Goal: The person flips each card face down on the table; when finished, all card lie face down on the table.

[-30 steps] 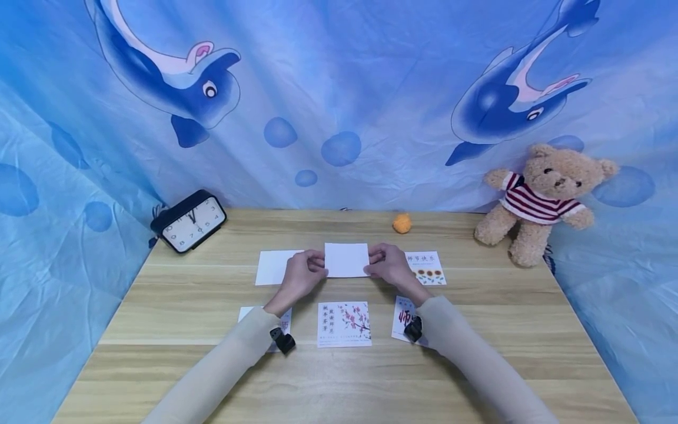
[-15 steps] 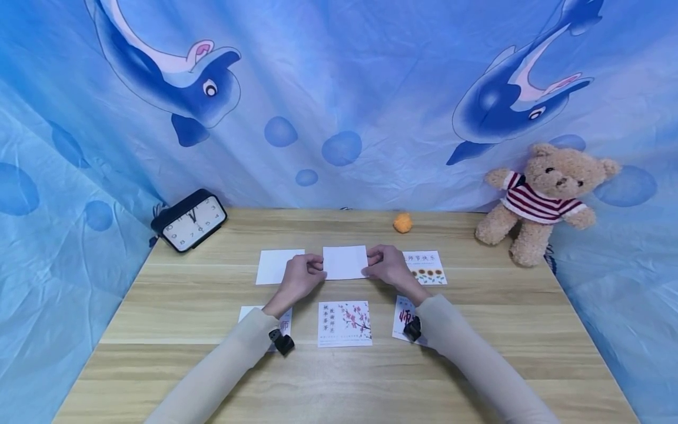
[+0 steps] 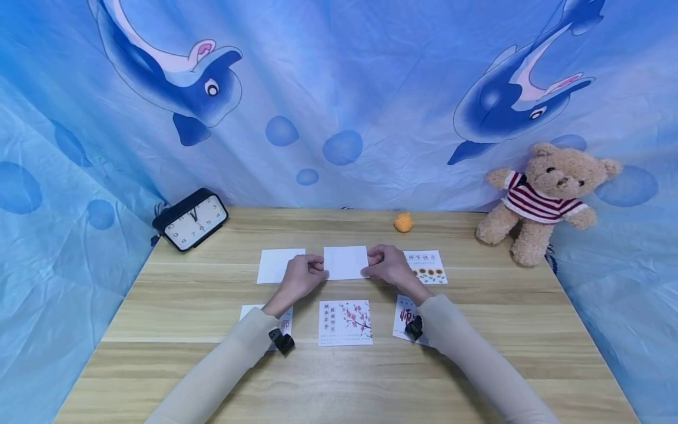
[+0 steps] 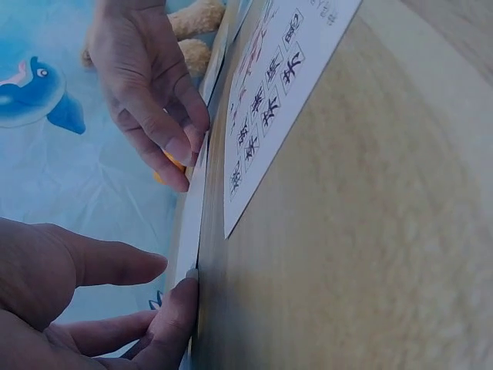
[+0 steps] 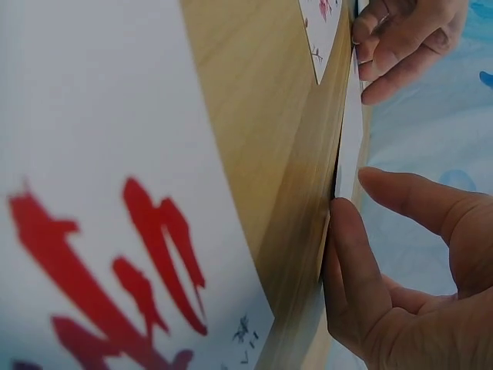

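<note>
A blank white card [image 3: 346, 262] sits low over the wooden table [image 3: 159, 306], in the back row of cards. My left hand [image 3: 313, 268] pinches its left edge and my right hand [image 3: 376, 264] pinches its right edge. In the left wrist view the card [image 4: 194, 231] is edge-on, with my left hand's fingertips [image 4: 179, 297] at its near corner. In the right wrist view my right hand [image 5: 362, 231] holds the card's edge [image 5: 350, 146] between thumb and finger. Whether the card touches the table is unclear.
Another blank card [image 3: 279, 265] lies to the left and a sunflower card [image 3: 426, 267] to the right. A blossom card [image 3: 345, 322] and two partly covered cards fill the front row. A black clock [image 3: 190, 219], an orange ball [image 3: 403, 222] and a teddy bear [image 3: 540, 200] stand at the back.
Both hands have lowered the white card slightly toward the table and drawn it a little nearer. Nothing else has moved.
</note>
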{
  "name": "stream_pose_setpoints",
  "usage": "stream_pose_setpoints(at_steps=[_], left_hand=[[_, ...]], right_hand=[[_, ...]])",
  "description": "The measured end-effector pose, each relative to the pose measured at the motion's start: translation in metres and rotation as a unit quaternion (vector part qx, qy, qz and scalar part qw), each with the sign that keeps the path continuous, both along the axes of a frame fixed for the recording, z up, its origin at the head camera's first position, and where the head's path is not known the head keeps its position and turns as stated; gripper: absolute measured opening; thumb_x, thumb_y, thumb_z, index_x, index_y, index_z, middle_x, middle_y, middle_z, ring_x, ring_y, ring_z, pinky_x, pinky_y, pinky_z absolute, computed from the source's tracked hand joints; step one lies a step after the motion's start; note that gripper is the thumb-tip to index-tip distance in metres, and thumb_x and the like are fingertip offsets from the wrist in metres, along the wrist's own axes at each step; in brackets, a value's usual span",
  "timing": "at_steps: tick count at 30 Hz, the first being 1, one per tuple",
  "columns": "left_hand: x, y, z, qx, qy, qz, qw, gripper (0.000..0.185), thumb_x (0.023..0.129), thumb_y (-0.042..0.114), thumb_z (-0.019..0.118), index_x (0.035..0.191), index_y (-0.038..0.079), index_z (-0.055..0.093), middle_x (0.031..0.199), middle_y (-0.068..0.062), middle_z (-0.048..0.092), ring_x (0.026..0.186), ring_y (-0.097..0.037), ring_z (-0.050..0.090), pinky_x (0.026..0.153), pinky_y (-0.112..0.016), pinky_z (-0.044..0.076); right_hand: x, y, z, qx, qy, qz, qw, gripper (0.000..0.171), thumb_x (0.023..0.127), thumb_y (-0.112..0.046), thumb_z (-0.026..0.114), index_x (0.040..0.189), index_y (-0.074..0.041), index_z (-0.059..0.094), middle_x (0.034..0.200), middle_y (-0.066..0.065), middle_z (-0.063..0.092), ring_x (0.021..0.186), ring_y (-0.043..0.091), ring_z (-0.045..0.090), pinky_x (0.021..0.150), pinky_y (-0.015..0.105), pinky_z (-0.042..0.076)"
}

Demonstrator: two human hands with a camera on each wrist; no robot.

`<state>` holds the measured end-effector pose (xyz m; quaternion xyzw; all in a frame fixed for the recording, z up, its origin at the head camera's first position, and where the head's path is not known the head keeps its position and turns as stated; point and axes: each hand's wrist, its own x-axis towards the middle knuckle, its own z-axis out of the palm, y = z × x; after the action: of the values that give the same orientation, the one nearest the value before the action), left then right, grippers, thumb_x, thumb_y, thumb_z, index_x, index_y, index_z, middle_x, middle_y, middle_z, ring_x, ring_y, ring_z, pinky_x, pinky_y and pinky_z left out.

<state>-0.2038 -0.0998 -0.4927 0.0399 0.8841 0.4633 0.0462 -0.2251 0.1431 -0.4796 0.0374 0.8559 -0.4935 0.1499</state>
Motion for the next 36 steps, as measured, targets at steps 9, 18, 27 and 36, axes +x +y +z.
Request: stream_pose_setpoints(at_steps=[9, 18, 27, 36], left_hand=[[0.005, 0.003, 0.006, -0.006, 0.018, -0.005, 0.9998, 0.050, 0.085, 0.007, 0.081, 0.131, -0.005, 0.066, 0.107, -0.017, 0.075, 0.093, -0.026, 0.075, 0.087, -0.036, 0.065], [0.007, 0.014, 0.012, 0.031, 0.026, -0.026, 0.9989, 0.058, 0.083, 0.006, 0.084, 0.137, 0.001, 0.062, 0.112, -0.017, 0.072, 0.096, -0.026, 0.074, 0.087, -0.038, 0.064], [0.003, 0.034, 0.018, 0.056, 0.020, -0.069, 0.9958, 0.060, 0.083, 0.008, 0.084, 0.139, 0.002, 0.062, 0.118, -0.020, 0.073, 0.104, -0.033, 0.074, 0.092, -0.043, 0.063], [0.001, 0.061, 0.023, 0.074, 0.009, -0.108, 0.9914, 0.061, 0.083, 0.007, 0.084, 0.139, 0.001, 0.060, 0.122, -0.021, 0.073, 0.107, -0.036, 0.074, 0.094, -0.044, 0.063]], right_hand=[[0.004, 0.009, 0.001, 0.025, 0.008, 0.005, 1.000, 0.056, 0.081, -0.015, 0.088, 0.131, -0.005, 0.066, 0.110, 0.011, 0.069, 0.095, 0.022, 0.064, 0.079, 0.026, 0.055], [0.010, 0.025, 0.012, 0.000, -0.002, -0.005, 1.000, 0.055, 0.083, -0.016, 0.086, 0.133, -0.006, 0.064, 0.113, 0.012, 0.071, 0.089, 0.020, 0.069, 0.074, 0.027, 0.058], [0.013, 0.046, 0.015, -0.013, 0.010, -0.007, 1.000, 0.061, 0.086, -0.016, 0.084, 0.139, -0.001, 0.060, 0.117, 0.017, 0.070, 0.089, 0.021, 0.072, 0.082, 0.035, 0.064], [0.019, 0.070, 0.007, -0.010, 0.039, -0.009, 0.999, 0.061, 0.085, -0.016, 0.085, 0.139, -0.001, 0.061, 0.118, 0.020, 0.071, 0.097, 0.020, 0.070, 0.076, 0.021, 0.059]])
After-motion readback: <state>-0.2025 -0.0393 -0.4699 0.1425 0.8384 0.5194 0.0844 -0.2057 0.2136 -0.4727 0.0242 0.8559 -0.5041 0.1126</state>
